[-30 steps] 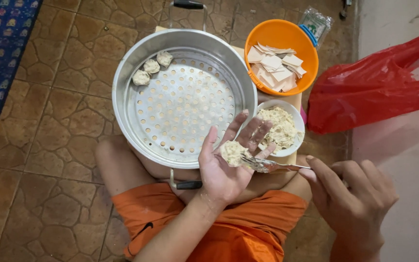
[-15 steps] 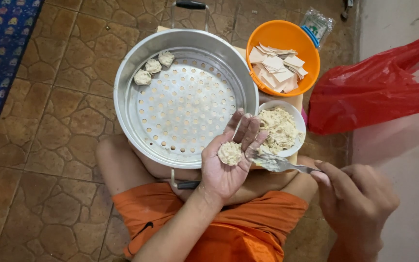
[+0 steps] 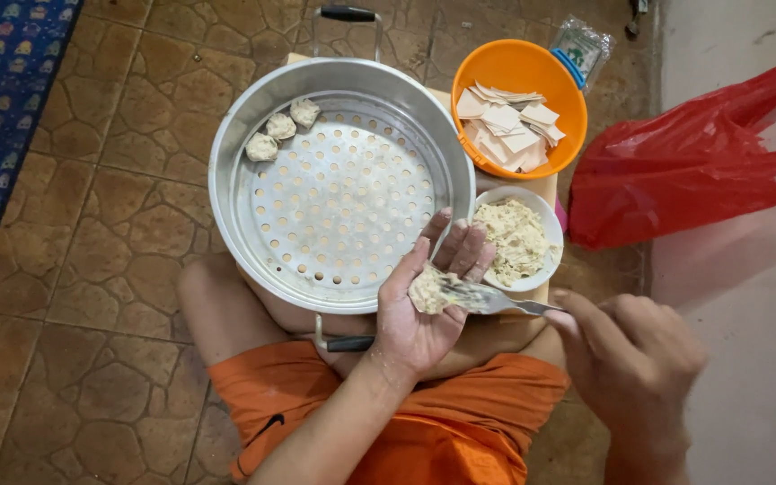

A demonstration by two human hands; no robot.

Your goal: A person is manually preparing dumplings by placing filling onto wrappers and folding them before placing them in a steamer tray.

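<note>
Head view: my left hand (image 3: 419,319) lies palm up, cupping a pale filled dumpling wrapper (image 3: 427,292). My right hand (image 3: 635,359), closed on a metal spoon (image 3: 496,301), sits to its right; the spoon's long axis runs leftward onto the wrapper. White bowl of pale filling (image 3: 515,239) just beyond both.

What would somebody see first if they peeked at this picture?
Most likely the big perforated metal steamer pan in the middle, with three folded dumplings at its far left edge. Just below it, the left hand cups a wrapper with filling while the right hand presses a spoon into it. To the right sit an orange bowl of square wrappers, a white bowl of filling and a red plastic bag.
</note>
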